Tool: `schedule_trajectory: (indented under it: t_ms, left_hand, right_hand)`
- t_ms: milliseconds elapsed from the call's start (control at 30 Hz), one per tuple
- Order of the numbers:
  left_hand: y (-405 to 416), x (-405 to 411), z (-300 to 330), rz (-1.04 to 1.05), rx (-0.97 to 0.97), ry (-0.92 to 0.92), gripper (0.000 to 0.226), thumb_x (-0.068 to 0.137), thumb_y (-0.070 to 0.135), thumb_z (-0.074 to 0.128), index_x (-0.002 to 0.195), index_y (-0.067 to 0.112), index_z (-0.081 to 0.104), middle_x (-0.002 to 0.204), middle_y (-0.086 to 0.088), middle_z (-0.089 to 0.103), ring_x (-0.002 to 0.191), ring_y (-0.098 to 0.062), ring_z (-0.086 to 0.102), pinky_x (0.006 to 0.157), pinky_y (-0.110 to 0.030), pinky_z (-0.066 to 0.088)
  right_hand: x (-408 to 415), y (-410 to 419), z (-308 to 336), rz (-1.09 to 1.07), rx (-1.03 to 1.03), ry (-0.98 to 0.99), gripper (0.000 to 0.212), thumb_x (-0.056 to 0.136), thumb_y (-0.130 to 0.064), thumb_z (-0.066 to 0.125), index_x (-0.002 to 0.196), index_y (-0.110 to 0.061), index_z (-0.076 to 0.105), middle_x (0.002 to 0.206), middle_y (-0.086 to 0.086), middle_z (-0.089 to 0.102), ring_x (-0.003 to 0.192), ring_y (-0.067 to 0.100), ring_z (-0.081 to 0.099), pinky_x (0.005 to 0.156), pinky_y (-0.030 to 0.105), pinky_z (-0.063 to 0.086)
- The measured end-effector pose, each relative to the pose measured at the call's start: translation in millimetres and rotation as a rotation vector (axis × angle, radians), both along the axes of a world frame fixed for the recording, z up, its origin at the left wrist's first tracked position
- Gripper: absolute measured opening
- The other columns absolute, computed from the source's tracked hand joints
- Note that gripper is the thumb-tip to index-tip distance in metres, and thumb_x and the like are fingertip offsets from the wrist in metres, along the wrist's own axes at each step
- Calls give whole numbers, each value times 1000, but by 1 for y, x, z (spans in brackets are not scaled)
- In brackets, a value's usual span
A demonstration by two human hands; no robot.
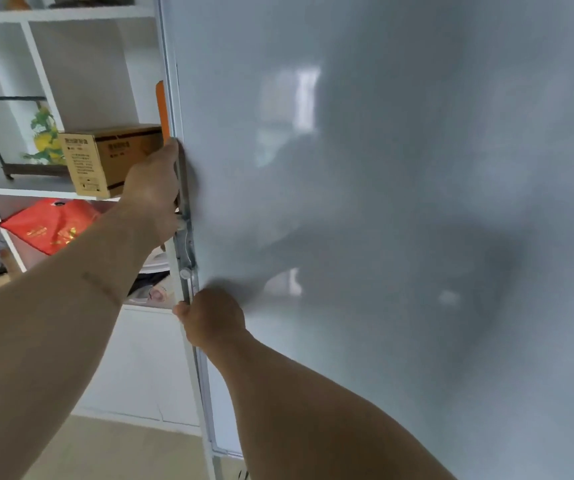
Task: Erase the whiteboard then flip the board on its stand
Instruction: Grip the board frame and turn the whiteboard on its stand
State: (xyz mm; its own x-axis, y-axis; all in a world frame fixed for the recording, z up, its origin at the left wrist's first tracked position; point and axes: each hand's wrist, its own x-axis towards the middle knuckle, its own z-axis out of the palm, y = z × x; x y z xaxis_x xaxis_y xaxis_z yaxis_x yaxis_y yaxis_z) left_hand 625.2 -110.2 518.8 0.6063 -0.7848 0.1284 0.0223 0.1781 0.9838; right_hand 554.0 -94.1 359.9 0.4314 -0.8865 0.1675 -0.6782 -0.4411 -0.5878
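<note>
The whiteboard (399, 202) fills the right of the view, its face wiped clean with no writing left that I can see, so the step in hand looks like the flip. Everything of interest sits at the board's left edge, where a metal bracket (185, 237) with a round knob (185, 273) joins it to the stand.

The left hand (155, 195) is closed around that edge just above the knob, fingers wrapped behind it and out of sight; an orange strip (161, 109) runs up the edge directly above this hand. The right hand (211, 318) is curled shut on the same edge just below the knob.

To do this well, I would judge the knob must be slack before any turning force goes in; whether it is loose cannot be told here. Keep fingers out of the gap between board and stand post, since that is where a swinging panel pinches. Turn slowly and mind the shelf (53, 192) beside the board's left edge, with its cardboard box (109, 161) close by.
</note>
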Motion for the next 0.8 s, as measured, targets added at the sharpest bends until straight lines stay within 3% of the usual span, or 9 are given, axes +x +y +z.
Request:
schedule_trajectory:
  t_ms: [100, 200, 333, 400, 433, 500, 600, 733, 800]
  left_hand:
    - [-5, -3, -3, 186, -141, -329, 31, 90, 52, 46, 96, 25, 59, 97, 3, 56, 89, -17, 55, 78, -33, 47]
    - [-51, 7, -26, 437, -306, -573, 51, 86, 75, 36, 124, 44, 49, 130, 24, 46, 126, -4, 44, 106, -35, 38]
    - [-10, -131, -14, 265, -485, -709, 56, 90, 66, 37, 139, 37, 38, 144, 13, 43, 136, -8, 37, 112, -34, 33]
    - [15, -208, -7, 133, -636, -799, 43, 95, 58, 38, 134, 41, 41, 141, 10, 41, 138, -15, 34, 115, -30, 26]
    - [30, -244, -5, 53, -729, -837, 38, 97, 50, 42, 132, 36, 44, 139, 6, 39, 138, -19, 33, 115, -25, 22]
    - [40, -303, -4, -49, -826, -903, 38, 97, 33, 52, 126, 10, 53, 137, -5, 40, 135, -26, 32, 113, -20, 20]
    - [50, -400, -5, -174, -878, -1022, 39, 94, 30, 55, 121, 2, 58, 135, -19, 50, 130, -35, 37, 111, -35, 28]
    - [62, -558, -3, -439, -816, -1193, 40, 92, 34, 58, 122, 7, 60, 137, -13, 53, 130, -33, 39, 110, -44, 31]
    - [64, -637, -2, -499, -817, -1278, 44, 92, 39, 58, 126, 11, 59, 141, -10, 50, 134, -32, 36, 112, -43, 28]
  right_hand:
    - [-29, 8, 3, 10, -32, 62, 53, 94, -50, 41, 72, -5, 56, 66, 11, 50, 77, 35, 57, 70, 37, 45]
    - [-75, 18, 16, -47, -161, 18, 59, 95, -51, 36, 68, -5, 62, 74, 17, 66, 75, 35, 59, 66, 35, 42]
    - [-179, 26, 56, -279, -366, -49, 56, 94, -49, 34, 52, -14, 44, 66, 14, 66, 68, 37, 63, 70, 37, 53]
    - [-253, 30, 73, -428, -446, -62, 55, 95, -51, 34, 59, -12, 51, 70, 12, 68, 71, 37, 64, 71, 39, 55]
    - [-296, 34, 79, -515, -501, -72, 55, 95, -52, 34, 64, -12, 55, 72, 12, 69, 74, 37, 64, 70, 39, 55]
    - [-376, 43, 86, -674, -578, -111, 53, 95, -53, 36, 64, -13, 53, 73, 11, 69, 75, 36, 64, 67, 37, 54]
    - [-508, 66, 85, -914, -580, -167, 46, 94, -52, 39, 59, -21, 42, 69, 8, 66, 72, 33, 63, 63, 35, 49]
    - [-695, 103, 73, -1190, -537, -168, 34, 92, -50, 42, 80, -21, 54, 72, -1, 61, 75, 26, 60, 63, 30, 41]
    - [-778, 116, 62, -1265, -477, -174, 34, 91, -51, 44, 96, -21, 59, 87, -3, 67, 87, 24, 63, 68, 30, 43]
